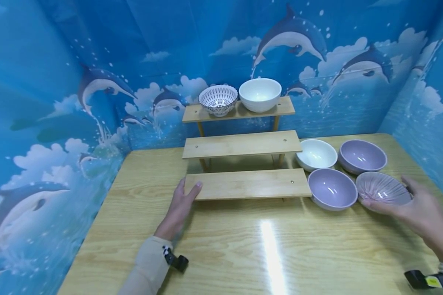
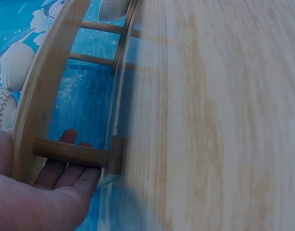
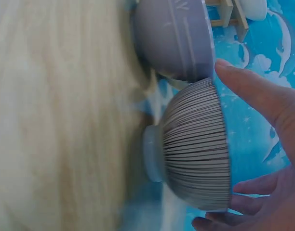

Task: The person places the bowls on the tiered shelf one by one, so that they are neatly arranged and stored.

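A three-tier wooden display stand [image 1: 247,184] is in the middle of the head view. My left hand [image 1: 179,207] holds the left end of its lowest shelf, thumb on top. In the left wrist view, the fingers [image 2: 73,173] reach under the board beside a round wooden bar. At the right, a striped bowl [image 1: 382,189] stands between the thumb and fingers of my right hand [image 1: 413,207]. Seen from the right wrist, the thumb [image 3: 256,89] extends straight near the rim, and the other fingertips lie at the opposite side of the bowl.
Beside the striped bowl are two purple bowls [image 1: 332,189] [image 1: 362,156] and a white bowl [image 1: 316,155]. The top shelf bears a patterned bowl [image 1: 218,100] and a larger white bowl [image 1: 260,95]. A blue dolphin-print backdrop [image 1: 221,41] encloses the wooden table [image 1: 221,254].
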Motion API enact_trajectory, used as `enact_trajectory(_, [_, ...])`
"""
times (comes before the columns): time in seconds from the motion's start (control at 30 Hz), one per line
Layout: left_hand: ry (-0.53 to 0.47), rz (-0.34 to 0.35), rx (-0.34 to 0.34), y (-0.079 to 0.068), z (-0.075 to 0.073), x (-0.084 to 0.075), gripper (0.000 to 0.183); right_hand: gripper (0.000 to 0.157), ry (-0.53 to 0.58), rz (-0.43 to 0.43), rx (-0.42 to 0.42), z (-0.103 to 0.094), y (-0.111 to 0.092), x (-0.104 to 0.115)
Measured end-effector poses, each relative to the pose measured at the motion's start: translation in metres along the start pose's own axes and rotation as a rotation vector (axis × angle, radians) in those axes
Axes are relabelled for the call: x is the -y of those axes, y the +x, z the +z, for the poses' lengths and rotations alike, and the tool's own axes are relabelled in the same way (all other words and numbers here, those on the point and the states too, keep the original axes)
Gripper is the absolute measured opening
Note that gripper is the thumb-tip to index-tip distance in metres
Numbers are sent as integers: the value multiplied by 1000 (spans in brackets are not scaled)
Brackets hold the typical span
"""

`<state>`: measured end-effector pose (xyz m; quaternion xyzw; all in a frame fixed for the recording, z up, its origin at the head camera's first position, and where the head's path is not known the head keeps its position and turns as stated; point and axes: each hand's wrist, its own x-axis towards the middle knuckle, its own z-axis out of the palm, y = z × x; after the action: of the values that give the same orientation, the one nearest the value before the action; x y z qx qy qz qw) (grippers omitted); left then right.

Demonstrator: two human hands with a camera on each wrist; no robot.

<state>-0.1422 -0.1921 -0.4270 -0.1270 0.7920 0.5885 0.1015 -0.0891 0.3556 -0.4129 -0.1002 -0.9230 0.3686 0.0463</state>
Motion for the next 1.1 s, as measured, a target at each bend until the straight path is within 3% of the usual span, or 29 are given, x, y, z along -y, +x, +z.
enact_trajectory(0.43, [-6,2,-12,0,0,0,108,125,-1,45,22,5,3,-7])
enact_trajectory(0.7, [8,-10,-8,0,1,0,109,121,40,53,-18,-1,1,-4])
enact_trajectory(0.93, [8,-6,-16,0,1,-1,107,118,22,10,-56,-14,-3,18])
enact_trajectory(1.1, [6,-8,-17,0,2,-1,105,124,-8,12,-18,-18,-5,44])
